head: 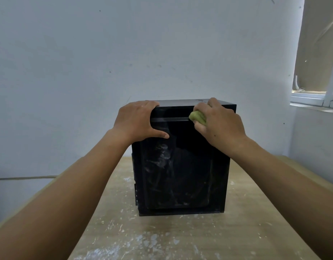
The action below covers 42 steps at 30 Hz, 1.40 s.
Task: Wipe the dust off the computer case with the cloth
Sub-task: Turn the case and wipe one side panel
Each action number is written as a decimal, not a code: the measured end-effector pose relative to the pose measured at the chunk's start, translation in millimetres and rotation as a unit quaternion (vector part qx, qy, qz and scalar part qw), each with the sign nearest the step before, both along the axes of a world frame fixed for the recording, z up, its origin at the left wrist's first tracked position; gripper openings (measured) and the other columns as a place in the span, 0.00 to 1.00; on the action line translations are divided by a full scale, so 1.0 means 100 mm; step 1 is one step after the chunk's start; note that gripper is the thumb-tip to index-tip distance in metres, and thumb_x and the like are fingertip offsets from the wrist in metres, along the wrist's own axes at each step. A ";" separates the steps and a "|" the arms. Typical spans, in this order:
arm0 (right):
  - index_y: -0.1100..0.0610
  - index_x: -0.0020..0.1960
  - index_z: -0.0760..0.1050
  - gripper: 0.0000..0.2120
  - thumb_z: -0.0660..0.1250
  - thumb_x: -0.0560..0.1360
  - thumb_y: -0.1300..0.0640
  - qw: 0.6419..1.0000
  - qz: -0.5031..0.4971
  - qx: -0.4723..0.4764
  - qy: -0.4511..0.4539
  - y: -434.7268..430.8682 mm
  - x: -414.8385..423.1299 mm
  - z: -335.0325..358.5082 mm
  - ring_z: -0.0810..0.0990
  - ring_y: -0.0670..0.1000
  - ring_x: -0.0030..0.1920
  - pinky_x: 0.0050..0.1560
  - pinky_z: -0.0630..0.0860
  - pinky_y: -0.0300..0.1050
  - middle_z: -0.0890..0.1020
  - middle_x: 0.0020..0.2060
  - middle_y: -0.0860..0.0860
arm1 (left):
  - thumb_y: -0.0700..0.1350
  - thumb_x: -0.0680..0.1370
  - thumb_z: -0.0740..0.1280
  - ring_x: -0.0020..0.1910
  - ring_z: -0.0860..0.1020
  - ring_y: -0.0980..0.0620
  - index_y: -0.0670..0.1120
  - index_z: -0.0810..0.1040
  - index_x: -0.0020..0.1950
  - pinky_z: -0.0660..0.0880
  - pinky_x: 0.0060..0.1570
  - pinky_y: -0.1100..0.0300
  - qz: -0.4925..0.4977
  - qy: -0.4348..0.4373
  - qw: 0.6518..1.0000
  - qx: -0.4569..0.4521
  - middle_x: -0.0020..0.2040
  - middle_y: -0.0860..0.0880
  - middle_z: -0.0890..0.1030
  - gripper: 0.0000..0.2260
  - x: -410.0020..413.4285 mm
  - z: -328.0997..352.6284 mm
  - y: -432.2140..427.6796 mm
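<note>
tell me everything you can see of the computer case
The computer case is a black box standing upright on the wooden table. Its facing side is a glossy dark panel, streaked and dusty, with a horizontal ledge near the top. The left hand grips its upper left edge; the right hand presses a green cloth against the ledge at upper right.

Bare room — scuffed white wall, spattered table.

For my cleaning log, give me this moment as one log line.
phase: wiping | right hand: grips green cloth on computer case upper front | left hand: grips its top left corner | case: upright on table
</note>
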State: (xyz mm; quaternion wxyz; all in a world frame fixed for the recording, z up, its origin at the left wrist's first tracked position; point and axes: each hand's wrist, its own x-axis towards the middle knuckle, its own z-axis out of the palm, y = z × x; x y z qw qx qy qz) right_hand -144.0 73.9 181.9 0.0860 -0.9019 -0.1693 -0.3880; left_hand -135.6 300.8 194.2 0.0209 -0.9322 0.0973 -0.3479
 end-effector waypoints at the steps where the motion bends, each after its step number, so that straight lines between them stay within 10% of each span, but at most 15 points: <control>1: 0.50 0.62 0.71 0.14 0.62 0.78 0.49 1.000 0.000 0.000 -0.003 0.02 0.00 0.00 0.71 0.54 0.40 0.38 0.70 0.46 0.72 0.56 0.51 | 0.74 0.61 0.70 0.66 0.74 0.48 0.51 0.67 0.73 0.71 0.60 0.53 0.000 0.000 1.000 0.000 0.68 0.53 0.76 0.47 0.00 0.00 0.00; 15: 0.53 0.63 0.70 0.14 0.61 0.79 0.51 0.997 0.043 -0.006 -0.069 0.72 0.00 0.13 0.75 0.54 0.39 0.32 0.66 0.44 0.71 0.55 0.52 | 0.72 0.62 0.73 0.58 0.77 0.53 0.57 0.71 0.68 0.68 0.48 0.61 -0.036 -0.025 0.999 -0.005 0.60 0.57 0.80 0.39 0.03 -0.02 0.02; 31: 0.53 0.56 0.75 0.15 0.73 0.72 0.52 0.994 0.086 -0.049 -0.047 0.38 0.01 -0.73 0.75 0.51 0.33 0.22 0.70 0.43 0.74 0.45 0.51 | 0.73 0.61 0.71 0.66 0.73 0.50 0.52 0.67 0.73 0.70 0.60 0.55 -0.006 0.008 1.000 0.012 0.68 0.53 0.75 0.47 0.01 0.00 0.02; 42: 0.51 0.61 0.73 0.15 0.65 0.77 0.48 0.995 0.054 0.009 -0.082 0.25 0.06 -0.20 0.76 0.55 0.40 0.33 0.66 0.44 0.73 0.51 0.52 | 0.73 0.61 0.71 0.65 0.73 0.50 0.51 0.66 0.73 0.70 0.60 0.53 -0.012 0.017 1.000 0.021 0.68 0.53 0.75 0.47 0.00 0.04 0.07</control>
